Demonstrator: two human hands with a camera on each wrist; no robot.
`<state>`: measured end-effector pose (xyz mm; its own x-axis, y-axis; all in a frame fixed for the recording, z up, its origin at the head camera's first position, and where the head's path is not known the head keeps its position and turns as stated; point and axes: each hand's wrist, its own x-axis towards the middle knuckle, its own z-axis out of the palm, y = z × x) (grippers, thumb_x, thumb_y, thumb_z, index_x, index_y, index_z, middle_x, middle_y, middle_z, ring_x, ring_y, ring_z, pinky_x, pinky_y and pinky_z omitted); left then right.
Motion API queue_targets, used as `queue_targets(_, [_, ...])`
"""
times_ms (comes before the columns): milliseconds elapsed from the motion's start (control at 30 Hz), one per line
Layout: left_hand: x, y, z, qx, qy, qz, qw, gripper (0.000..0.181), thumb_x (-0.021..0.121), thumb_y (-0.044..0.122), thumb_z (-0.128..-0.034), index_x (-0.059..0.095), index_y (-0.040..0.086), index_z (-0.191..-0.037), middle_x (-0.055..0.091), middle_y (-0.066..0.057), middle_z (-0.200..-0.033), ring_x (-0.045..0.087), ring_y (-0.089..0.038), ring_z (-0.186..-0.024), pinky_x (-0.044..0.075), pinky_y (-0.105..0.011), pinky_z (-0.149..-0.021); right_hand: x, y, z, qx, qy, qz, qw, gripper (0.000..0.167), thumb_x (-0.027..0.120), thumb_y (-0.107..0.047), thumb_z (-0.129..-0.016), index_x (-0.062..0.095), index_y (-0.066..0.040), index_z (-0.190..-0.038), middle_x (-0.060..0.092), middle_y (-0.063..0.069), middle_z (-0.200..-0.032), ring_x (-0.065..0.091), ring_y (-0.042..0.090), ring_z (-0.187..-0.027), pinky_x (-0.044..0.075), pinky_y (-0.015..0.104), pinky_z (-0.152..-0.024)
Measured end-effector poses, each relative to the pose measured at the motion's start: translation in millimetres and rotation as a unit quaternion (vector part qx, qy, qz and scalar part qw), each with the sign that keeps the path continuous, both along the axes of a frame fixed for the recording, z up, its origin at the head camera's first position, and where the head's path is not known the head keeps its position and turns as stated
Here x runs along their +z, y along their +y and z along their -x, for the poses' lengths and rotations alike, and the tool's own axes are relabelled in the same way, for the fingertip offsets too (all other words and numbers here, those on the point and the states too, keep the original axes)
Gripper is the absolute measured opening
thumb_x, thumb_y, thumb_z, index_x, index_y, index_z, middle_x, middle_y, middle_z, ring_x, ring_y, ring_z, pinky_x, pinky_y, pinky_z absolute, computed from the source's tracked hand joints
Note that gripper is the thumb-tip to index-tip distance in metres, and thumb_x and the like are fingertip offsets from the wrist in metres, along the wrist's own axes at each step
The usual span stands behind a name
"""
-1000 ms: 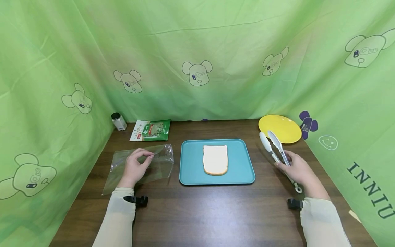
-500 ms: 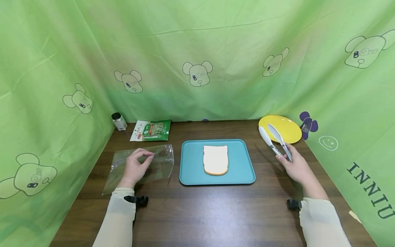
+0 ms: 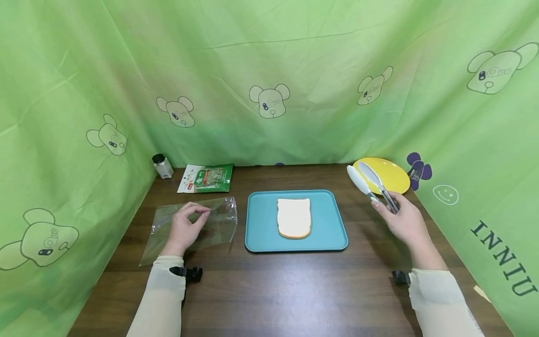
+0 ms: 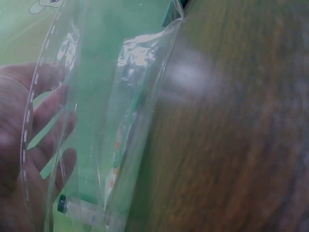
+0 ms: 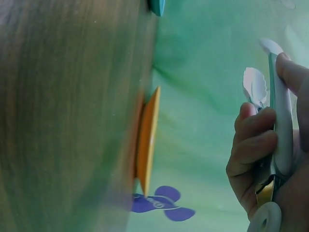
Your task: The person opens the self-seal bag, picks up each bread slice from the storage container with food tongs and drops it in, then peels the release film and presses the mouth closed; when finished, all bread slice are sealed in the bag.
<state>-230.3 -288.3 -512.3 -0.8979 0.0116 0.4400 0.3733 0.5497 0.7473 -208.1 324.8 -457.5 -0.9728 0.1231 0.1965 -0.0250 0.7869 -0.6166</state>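
Note:
My left hand (image 3: 188, 227) pinches the top layer of a clear plastic bag (image 3: 221, 222) at the left of the table, thumb and forefinger together. In the left wrist view the bag (image 4: 137, 58) hangs in front of the hand (image 4: 29, 130). My right hand (image 3: 406, 222) grips metal tongs with white tips (image 3: 359, 179), raised over the table, the two arms spread apart. The right wrist view shows fingers curled round the tongs (image 5: 282, 130). A bread slice (image 3: 294, 217) lies on a blue tray (image 3: 328, 241) between the hands.
The yellow plate (image 3: 389, 174) is at the back right, partly behind the tongs. A green and white packet (image 3: 210, 178) and a black-capped jar (image 3: 162, 166) stand or lie at the back left. Green patterned cloth (image 3: 311, 135) surrounds the table's back and sides.
My right hand has shifted the tongs up and slightly left, and their tail end no longer shows below the hand. My left hand and the bag have stayed put.

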Motion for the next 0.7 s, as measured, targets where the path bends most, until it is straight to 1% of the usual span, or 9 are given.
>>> queue_targets(33, [-0.1,0.0,0.0,0.0,-0.001,0.001,1.0,0.006,0.077,0.019,-0.0984,0.081,0.02,-0.103,0.07,0.008,-0.105,0.064,-0.016,-0.103,0.05,-0.054,-0.094,1.2,-1,-0.7,0.003,0.002,-0.005,1.0,0.076,0.063,-0.058,-0.1,0.05,-0.001,-0.149,0.064,0.021,-0.105,0.059,0.039,-0.095,0.047,0.052,-0.077])
queue_targets(133, [-0.3,-0.1,0.0,-0.001,-0.005,0.002,1.0,0.006,0.077,0.019,-0.0985,0.081,0.02,-0.103,0.069,0.008,-0.106,0.064,-0.016,-0.103,0.049,-0.054,-0.094,5.4,-5,-2.8,0.021,-0.002,-0.015,0.9997,0.074,0.062,-0.058,-0.101,0.051,-0.002,-0.149,0.064,0.019,-0.102,0.059,0.038,-0.093,0.048,0.053,-0.076])
queue_targets(233, [-0.7,-0.1,0.3,0.002,-0.007,0.004,1.0,0.006,0.077,0.02,-0.0987,0.081,0.02,-0.103,0.069,0.008,-0.106,0.064,-0.015,-0.103,0.049,-0.054,-0.094,10.3,-10,-5.3,0.05,-0.013,-0.017,0.9985,0.072,0.061,-0.056,-0.103,0.049,-0.002,-0.15,0.066,0.024,-0.11,0.06,0.041,-0.097,0.049,0.058,-0.079])
queue_targets(367, [-0.5,-0.1,0.6,0.002,-0.001,0.007,1.0,0.006,0.076,0.02,-0.099,0.081,0.021,-0.103,0.07,0.008,-0.106,0.064,-0.015,-0.103,0.05,-0.051,-0.092,15.9,-21,-9.4,0.081,-0.024,-0.026,0.9961,0.068,0.062,-0.053,-0.103,0.051,-0.002,-0.147,0.065,0.018,-0.103,0.059,0.036,-0.092,0.049,0.05,-0.076])
queue_targets(433, [-0.2,-0.3,0.5,0.002,0.002,0.008,1.0,0.007,0.076,0.021,-0.0992,0.081,0.021,-0.104,0.07,0.008,-0.106,0.064,-0.015,-0.102,0.05,-0.049,-0.092,17.7,-27,-12.0,0.09,-0.029,-0.03,0.995,0.067,0.063,-0.054,-0.103,0.052,-0.003,-0.145,0.063,0.011,-0.095,0.058,0.032,-0.088,0.047,0.045,-0.074])
queue_targets(467, [0.1,-0.2,0.4,0.003,0.003,0.009,1.0,0.007,0.076,0.021,-0.0993,0.081,0.021,-0.104,0.07,0.007,-0.106,0.064,-0.015,-0.103,0.05,-0.049,-0.092,18.1,-30,-12.9,0.096,-0.032,-0.032,0.9944,0.066,0.063,-0.054,-0.103,0.052,-0.004,-0.144,0.06,0.008,-0.092,0.057,0.03,-0.085,0.046,0.042,-0.072])
queue_targets(567, [0.0,-0.2,-0.1,0.004,0.0,0.009,1.0,0.007,0.076,0.021,-0.0996,0.081,0.021,-0.104,0.07,0.008,-0.107,0.064,-0.015,-0.102,0.05,-0.048,-0.092,17.6,-40,-15.4,0.11,-0.043,-0.033,0.9924,0.067,0.064,-0.054,-0.102,0.052,-0.004,-0.145,0.06,0.006,-0.091,0.057,0.027,-0.084,0.046,0.04,-0.071])
queue_targets(633, [0.0,0.1,-0.5,0.004,-0.003,0.008,1.0,0.007,0.076,0.022,-0.0996,0.081,0.021,-0.104,0.069,0.008,-0.107,0.064,-0.014,-0.102,0.05,-0.049,-0.092,15.1,-45,-16.4,0.118,-0.051,-0.034,0.9911,0.067,0.064,-0.055,-0.102,0.052,-0.004,-0.145,0.06,0.006,-0.091,0.057,0.026,-0.083,0.046,0.04,-0.07])
queue_targets(700, [0.3,0.5,-1.0,0.002,-0.004,0.006,1.0,0.007,0.076,0.022,-0.0995,0.081,0.021,-0.105,0.069,0.008,-0.107,0.064,-0.015,-0.102,0.05,-0.05,-0.093,12.0,-49,-17.3,0.123,-0.057,-0.038,0.9901,0.069,0.064,-0.056,-0.101,0.053,-0.005,-0.145,0.064,0.008,-0.095,0.059,0.027,-0.085,0.049,0.043,-0.073])
